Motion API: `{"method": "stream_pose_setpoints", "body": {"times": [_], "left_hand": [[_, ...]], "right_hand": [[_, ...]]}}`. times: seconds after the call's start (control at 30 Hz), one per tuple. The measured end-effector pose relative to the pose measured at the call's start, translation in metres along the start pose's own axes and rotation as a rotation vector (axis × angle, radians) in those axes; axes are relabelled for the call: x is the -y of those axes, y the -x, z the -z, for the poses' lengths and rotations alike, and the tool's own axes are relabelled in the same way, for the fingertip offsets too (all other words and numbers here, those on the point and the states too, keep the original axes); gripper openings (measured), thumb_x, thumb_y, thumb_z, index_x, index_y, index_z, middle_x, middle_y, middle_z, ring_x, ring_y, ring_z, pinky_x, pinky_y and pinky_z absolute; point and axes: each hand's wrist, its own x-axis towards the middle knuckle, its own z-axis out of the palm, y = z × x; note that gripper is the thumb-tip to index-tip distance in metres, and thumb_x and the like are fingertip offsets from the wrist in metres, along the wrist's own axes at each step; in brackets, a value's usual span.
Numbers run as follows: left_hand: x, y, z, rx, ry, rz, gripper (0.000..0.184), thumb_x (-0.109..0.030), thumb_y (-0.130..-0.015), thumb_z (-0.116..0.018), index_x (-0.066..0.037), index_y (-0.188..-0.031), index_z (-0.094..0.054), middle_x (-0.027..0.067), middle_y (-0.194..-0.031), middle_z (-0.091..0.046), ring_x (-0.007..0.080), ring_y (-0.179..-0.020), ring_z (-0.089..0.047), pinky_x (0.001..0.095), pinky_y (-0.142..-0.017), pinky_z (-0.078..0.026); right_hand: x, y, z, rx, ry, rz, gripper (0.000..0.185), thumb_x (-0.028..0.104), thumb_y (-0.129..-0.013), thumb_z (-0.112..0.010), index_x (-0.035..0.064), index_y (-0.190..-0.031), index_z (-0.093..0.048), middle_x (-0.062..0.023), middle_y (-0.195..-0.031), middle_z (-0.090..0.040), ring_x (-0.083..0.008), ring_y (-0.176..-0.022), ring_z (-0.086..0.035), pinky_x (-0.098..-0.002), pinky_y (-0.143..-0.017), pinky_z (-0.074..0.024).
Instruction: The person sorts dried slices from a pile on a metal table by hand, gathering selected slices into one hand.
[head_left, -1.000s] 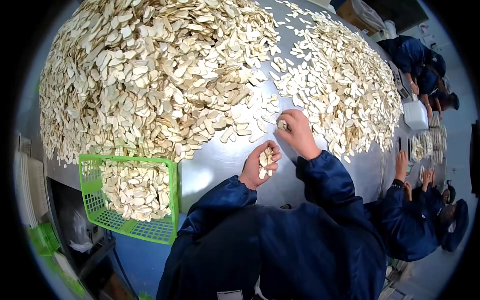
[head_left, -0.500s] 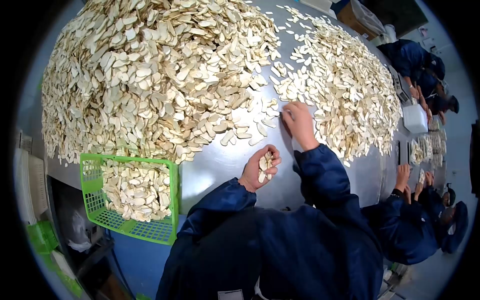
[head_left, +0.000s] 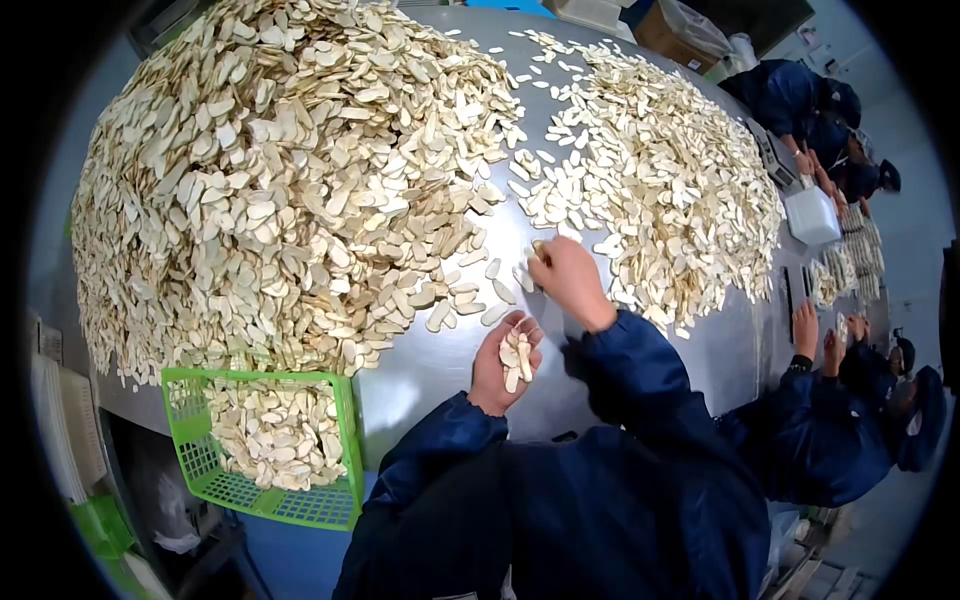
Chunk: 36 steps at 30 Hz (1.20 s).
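The fingertips of my right hand (head_left: 572, 282) are bent down at the loose slices (head_left: 503, 292) between two piles; I cannot tell whether they grip a slice or only touch one, as my knuckles partly hide the spot. They have just moved there from the edge of the smaller pile (head_left: 690, 180), so those loose slices are now the ones within reach of a pinch.

My left hand (head_left: 489, 378) is turned palm up just beside, fingers curled round a small bunch of slices (head_left: 515, 358), which lie overlapping against the palm.

Both hands are over the metal table (head_left: 405, 375). The large pile (head_left: 290, 150) rises beyond and to the left, the smaller one spreads to the right, and a narrow strip of metal runs between them. To the left of my left sleeve (head_left: 435, 435), the green basket (head_left: 354, 430) holds more slices heaped inside its walls. Nothing stands between my fingers and the loose slices; the sleeve is between my left hand and the basket.

Farther right are a white tub (head_left: 812, 217) and a co-worker's hand (head_left: 805, 328), apart from mine.
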Motion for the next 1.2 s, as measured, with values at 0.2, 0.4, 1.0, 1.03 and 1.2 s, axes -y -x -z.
{"method": "stream_pose_setpoints", "body": {"times": [0.2, 0.4, 1.0, 1.03, 1.2], "left_hand": [[0.000, -0.003, 0.006, 0.044, 0.036, -0.034, 0.026, -0.023, -0.095, -0.047, -0.013, -0.117, -0.055, 0.0083, -0.125, -0.056, 0.0274, -0.122, -0.047, 0.0446, -0.104, -0.037], [-0.002, -0.001, 0.008, -0.001, 0.048, -0.003, 0.016, -0.023, -0.094, -0.049, -0.009, -0.101, -0.056, 0.0037, -0.093, -0.055, 0.0170, -0.084, -0.049, 0.0267, -0.064, -0.045], [-0.006, -0.003, 0.009, 0.118, -0.049, 0.130, 0.022, -0.023, -0.094, -0.045, -0.010, -0.077, -0.042, 0.0010, -0.081, -0.040, 0.0137, -0.079, -0.040, 0.0187, -0.048, -0.036], [-0.006, -0.004, 0.012, 0.134, -0.043, 0.133, 0.022, -0.023, -0.094, -0.045, -0.010, -0.077, -0.042, 0.0009, -0.080, -0.040, 0.0137, -0.079, -0.040, 0.0187, -0.048, -0.036], [-0.006, -0.003, 0.014, 0.168, -0.053, 0.130, 0.022, -0.024, -0.095, -0.044, -0.011, -0.078, -0.043, 0.0004, -0.078, -0.039, 0.0137, -0.078, -0.040, 0.0184, -0.049, -0.035]], "right_hand": [[-0.011, 0.000, 0.025, 0.037, -0.171, 0.024, 0.029, 0.020, -0.077, -0.065, 0.0034, -0.101, -0.063, -0.0180, -0.093, -0.061, -0.0342, -0.083, -0.059, -0.0393, -0.072, -0.0472], [-0.042, -0.005, 0.001, 0.002, 0.134, 0.449, 0.046, 0.008, -0.075, -0.062, 0.0071, -0.120, -0.056, -0.0234, -0.125, -0.049, -0.0395, -0.110, -0.050, -0.0427, -0.090, -0.0440], [-0.091, -0.036, 0.034, -0.183, 0.092, -0.003, 0.018, 0.013, -0.079, -0.059, 0.0027, -0.091, -0.067, -0.0161, -0.090, -0.063, -0.0347, -0.087, -0.059, -0.0413, -0.077, -0.0474], [-0.088, -0.048, 0.026, -0.213, 0.081, 0.032, 0.018, 0.014, -0.079, -0.060, 0.0030, -0.092, -0.067, -0.0160, -0.090, -0.063, -0.0346, -0.088, -0.059, -0.0414, -0.077, -0.0474], [-0.075, -0.076, 0.003, -0.117, 0.024, 0.308, 0.035, 0.006, -0.074, -0.061, 0.0086, -0.108, -0.065, -0.0169, -0.125, -0.052, -0.0364, -0.113, -0.049, -0.0423, -0.094, -0.0423]]}}
